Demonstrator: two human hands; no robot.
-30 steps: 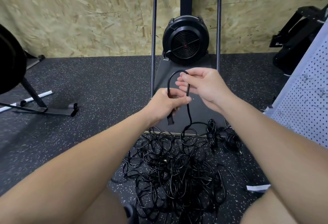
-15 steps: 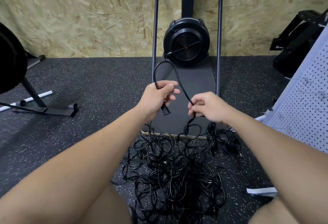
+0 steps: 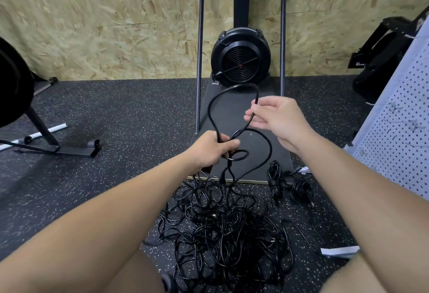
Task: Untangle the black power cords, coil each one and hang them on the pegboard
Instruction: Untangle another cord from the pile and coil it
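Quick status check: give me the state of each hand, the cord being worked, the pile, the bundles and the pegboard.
left hand: grips gathered cord loops
right hand: fingers curled round the cord
held cord: partly looped, trailing down into the pile
cord pile: tangled on the floor
coiled cords: bundled, lying on the floor
pegboard: no cords hung on the visible part

The right hand (image 3: 276,118) has risen from beside the left hand (image 3: 212,150). The cord (image 3: 212,104) loop between them is now larger.

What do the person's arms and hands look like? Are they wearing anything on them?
Both arms are bare all the way down, with no sleeves showing. The left hand and right hand have no gloves, and no rings, watch or bands are visible. The nails are short.
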